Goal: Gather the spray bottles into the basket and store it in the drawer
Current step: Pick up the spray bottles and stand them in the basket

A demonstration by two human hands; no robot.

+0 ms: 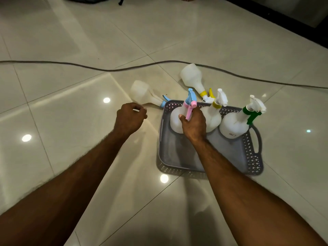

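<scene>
A grey perforated basket (pixel 252 157) sits on the tiled floor. Three white spray bottles stand in its far side: one with a pink and blue head (pixel 174 119), one with a yellow collar (pixel 213 116) and one with a green trigger (pixel 232 125). My right hand (pixel 194 124) grips the pink and blue bottle at its neck. Two more white bottles lie on the floor beyond the basket: a blue-collared one (pixel 142 93) and a yellow-collared one (pixel 192 77). My left hand (pixel 129 118) hovers left of the basket with its fingers curled, close to the blue-collared bottle, holding nothing.
A grey cable (pixel 106 69) runs across the floor behind the bottles. A dark bag (pixel 92 0) lies at the top edge. A dark wall or furniture base (pixel 291 20) runs along the top right. Glossy tiles reflect ceiling lights.
</scene>
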